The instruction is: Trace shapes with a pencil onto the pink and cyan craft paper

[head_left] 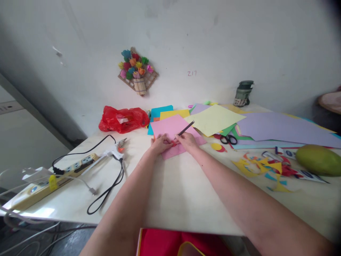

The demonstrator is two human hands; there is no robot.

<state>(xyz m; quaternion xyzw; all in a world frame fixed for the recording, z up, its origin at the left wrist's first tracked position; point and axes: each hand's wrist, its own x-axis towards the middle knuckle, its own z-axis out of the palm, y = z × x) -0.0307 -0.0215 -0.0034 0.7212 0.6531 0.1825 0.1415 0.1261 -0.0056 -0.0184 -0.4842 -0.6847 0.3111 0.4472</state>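
A sheet of pink paper (173,124) lies on the table under both hands. My right hand (187,141) is closed around a dark pencil (186,128), its upper end slanting up to the right and its lower tip down near the paper. My left hand (162,144) rests on the pink sheet with its fingers bent together, pressing on a small red piece (174,143) that looks like paper. Both sets of fingertips meet closely around this piece, so most of it is hidden.
Coloured sheets (217,119), scissors (228,139) and paper scraps (262,166) lie to the right, with a green mango-like fruit (318,160). Leftward are a red plastic bag (124,119), a glue gun (117,151) and a power strip (71,170) with cables. A green bottle (243,93) stands behind.
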